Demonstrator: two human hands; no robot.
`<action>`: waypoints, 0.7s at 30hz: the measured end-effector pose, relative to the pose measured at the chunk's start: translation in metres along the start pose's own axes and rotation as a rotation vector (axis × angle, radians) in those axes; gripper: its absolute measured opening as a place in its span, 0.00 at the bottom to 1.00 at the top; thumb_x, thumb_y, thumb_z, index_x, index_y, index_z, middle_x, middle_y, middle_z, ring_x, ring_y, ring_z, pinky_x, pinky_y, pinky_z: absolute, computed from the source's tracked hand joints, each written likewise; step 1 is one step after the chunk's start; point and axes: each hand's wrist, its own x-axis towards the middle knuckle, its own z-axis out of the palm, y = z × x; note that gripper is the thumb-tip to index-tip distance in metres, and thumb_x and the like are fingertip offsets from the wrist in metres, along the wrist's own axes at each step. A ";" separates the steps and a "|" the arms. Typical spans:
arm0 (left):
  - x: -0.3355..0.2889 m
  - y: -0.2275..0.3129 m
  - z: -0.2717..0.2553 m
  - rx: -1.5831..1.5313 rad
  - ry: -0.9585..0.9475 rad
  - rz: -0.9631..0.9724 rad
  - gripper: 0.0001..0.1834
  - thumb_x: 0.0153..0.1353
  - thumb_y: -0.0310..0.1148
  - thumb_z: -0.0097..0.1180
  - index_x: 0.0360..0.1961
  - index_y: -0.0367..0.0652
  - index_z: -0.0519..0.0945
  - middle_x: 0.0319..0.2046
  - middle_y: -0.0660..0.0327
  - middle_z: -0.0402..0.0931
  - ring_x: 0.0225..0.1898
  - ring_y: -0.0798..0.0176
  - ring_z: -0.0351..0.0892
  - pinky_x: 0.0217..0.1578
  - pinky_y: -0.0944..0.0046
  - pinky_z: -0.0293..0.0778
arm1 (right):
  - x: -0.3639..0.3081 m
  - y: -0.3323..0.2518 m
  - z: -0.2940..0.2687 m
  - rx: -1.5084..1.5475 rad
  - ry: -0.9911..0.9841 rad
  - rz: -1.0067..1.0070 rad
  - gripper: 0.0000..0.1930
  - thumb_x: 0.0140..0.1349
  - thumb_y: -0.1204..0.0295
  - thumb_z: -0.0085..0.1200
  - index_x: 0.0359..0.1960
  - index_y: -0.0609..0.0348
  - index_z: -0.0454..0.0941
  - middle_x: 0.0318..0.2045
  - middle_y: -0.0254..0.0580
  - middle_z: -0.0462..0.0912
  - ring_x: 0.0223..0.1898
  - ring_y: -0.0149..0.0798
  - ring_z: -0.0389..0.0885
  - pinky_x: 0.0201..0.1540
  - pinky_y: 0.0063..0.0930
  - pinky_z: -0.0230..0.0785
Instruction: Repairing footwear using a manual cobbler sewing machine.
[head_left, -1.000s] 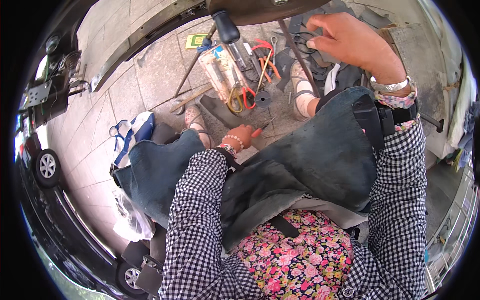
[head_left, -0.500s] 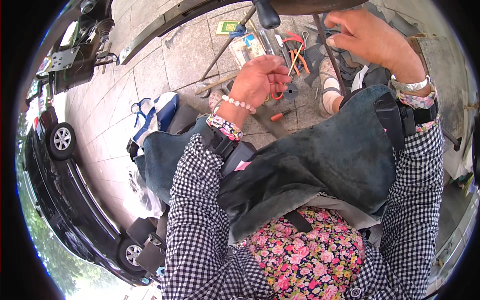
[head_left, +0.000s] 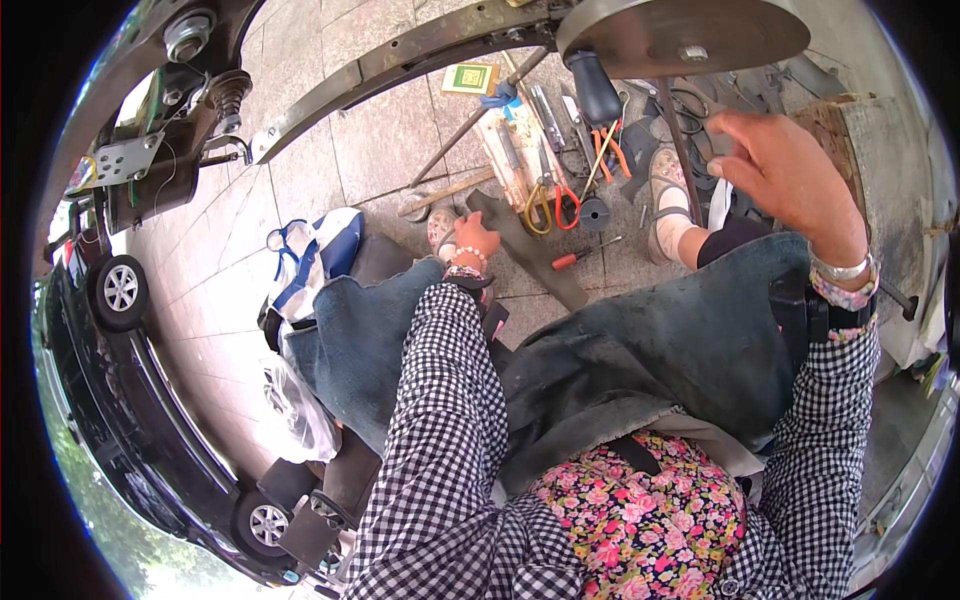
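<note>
My left hand (head_left: 477, 237) reaches low beside my left shoe, its small-looking fingers stretched out at the edge of a long grey strip of material (head_left: 535, 258) on the paving. I make out nothing in that hand. Above my right knee hangs my right hand (head_left: 785, 170), thumb and index finger apart, holding nothing. A dark cloth (head_left: 660, 320) covers my lap. Near the strip lie a red-handled screwdriver (head_left: 566, 262), a black spool (head_left: 595, 213), red-handled scissors (head_left: 566, 207) and yellow-handled scissors (head_left: 539, 210). Orange-handled pliers (head_left: 610, 150) lie farther off.
Overhead, a metal machine arm (head_left: 400, 65) runs to a big round wheel (head_left: 690, 45) with a dark crank handle (head_left: 596, 90). Thin metal legs stand between my feet. A blue-white bag (head_left: 325, 245) and a clear plastic bag (head_left: 300, 410) sit at left; a black car (head_left: 150, 400) is beyond.
My left hand has moved down and left, from above the scissors to the strip's edge. My right hand has shifted slightly right and down. More of the wheel shows as the view tilts.
</note>
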 end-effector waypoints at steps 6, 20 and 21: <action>0.007 -0.011 0.017 -0.070 0.013 0.003 0.33 0.40 0.36 0.56 0.51 0.38 0.66 0.51 0.43 0.61 0.57 0.46 0.56 0.54 0.60 0.58 | 0.001 -0.017 0.014 0.049 -0.046 -0.048 0.14 0.47 0.69 0.51 0.34 0.63 0.69 0.30 0.50 0.74 0.34 0.53 0.72 0.33 0.41 0.65; -0.055 0.153 -0.108 -0.312 -0.652 0.229 0.14 0.50 0.32 0.49 0.38 0.38 0.74 0.30 0.62 0.74 0.27 0.68 0.75 0.19 0.67 0.73 | -0.006 -0.060 0.054 0.138 -0.267 -0.431 0.14 0.44 0.72 0.54 0.34 0.61 0.70 0.28 0.46 0.75 0.33 0.48 0.74 0.33 0.39 0.65; -0.072 0.172 -0.131 -0.279 -0.689 0.320 0.14 0.50 0.32 0.49 0.38 0.38 0.74 0.29 0.62 0.74 0.27 0.70 0.75 0.19 0.68 0.72 | -0.008 -0.069 0.061 0.188 -0.343 -0.517 0.14 0.44 0.72 0.54 0.34 0.61 0.70 0.28 0.46 0.75 0.33 0.48 0.74 0.33 0.39 0.66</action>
